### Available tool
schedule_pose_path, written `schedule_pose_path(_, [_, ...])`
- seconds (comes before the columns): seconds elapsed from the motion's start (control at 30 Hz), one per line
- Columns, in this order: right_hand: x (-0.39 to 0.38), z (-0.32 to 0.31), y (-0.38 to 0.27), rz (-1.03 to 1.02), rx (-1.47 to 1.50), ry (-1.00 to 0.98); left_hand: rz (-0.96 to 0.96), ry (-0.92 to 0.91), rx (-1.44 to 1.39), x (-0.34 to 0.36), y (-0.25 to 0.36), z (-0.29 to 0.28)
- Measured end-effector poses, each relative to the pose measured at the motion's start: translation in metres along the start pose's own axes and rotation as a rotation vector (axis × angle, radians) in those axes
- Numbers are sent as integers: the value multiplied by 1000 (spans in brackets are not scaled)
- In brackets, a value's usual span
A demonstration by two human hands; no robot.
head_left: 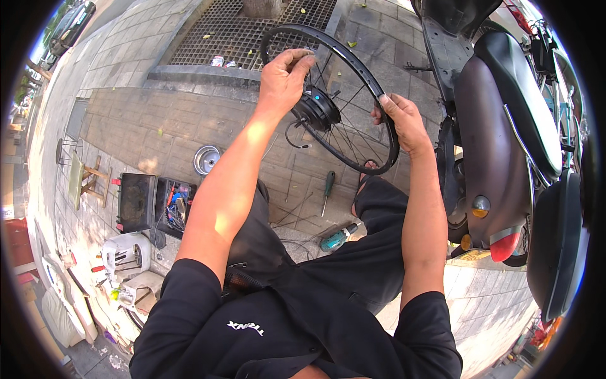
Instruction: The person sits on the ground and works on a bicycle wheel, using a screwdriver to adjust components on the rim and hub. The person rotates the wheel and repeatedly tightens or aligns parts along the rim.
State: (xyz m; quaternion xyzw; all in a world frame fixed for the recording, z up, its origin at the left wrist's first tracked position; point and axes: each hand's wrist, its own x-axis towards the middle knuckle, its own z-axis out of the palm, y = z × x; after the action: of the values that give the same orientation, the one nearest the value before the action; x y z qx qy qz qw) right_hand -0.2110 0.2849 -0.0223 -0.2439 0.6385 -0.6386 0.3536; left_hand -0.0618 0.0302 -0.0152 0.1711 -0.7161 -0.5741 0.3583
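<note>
- I see the spoked wheel (361,71) tilted up over the paving, in front of the knees, with a dark motor hub (320,112) at its middle and a short black cable (291,138) curling from the hub.
- On my feed the right hand (407,123) is closed around the black rim on its right side, thumb on the near face.
- The left hand (283,79) is up near the rim's far side, thumb and fingertips pinched together; I can't tell what, if anything, sits between them.
- Below the wheel, I make out a green-handled screwdriver (329,184) lying on the ground, and nearer the person a teal power drill (338,239).
- Left of these, a round silver metal dish (206,160) stands near an open black toolbox (136,201) with assorted tools inside.
- Farther left I find a small wooden stool (95,180).
- On the right, a motor scooter (483,126) is parked close by the right arm.
- Beyond the wheel lies a metal grate (214,41) around a tree trunk (263,6).
</note>
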Motion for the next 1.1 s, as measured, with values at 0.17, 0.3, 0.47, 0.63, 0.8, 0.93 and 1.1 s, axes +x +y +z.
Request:
schedule_pose_path(0.17, [0, 1, 0, -12, -12, -4, 5, 18, 0, 4, -5, -3])
schedule_pose_path(0.3, [-3, -1, -3, -10, -46, -5, -24, 2, 16, 5, -8, -6])
schedule_pose_path(0.47, [-2, -2, 0, -7, -39, -5, -33, 23, -20, 7, -10, -7])
schedule_pose_path(0.63, [-2, -2, 2, 7, -5, -1, -33, 60, -45, 6, -6, -4])
schedule_pose_path(0.8, [-2, -1, 0, 0, -2, -12, -25, 61, -47, 7, -10, -4])
schedule_pose_path(0.93, [-1, -3, 1, 3, -19, -14, -20, 63, -55, 6, -8, -3])
schedule_pose_path(1.1, [0, -7, 5, -4, -58, -15, -30, 60, -55, 6, -7, -4])
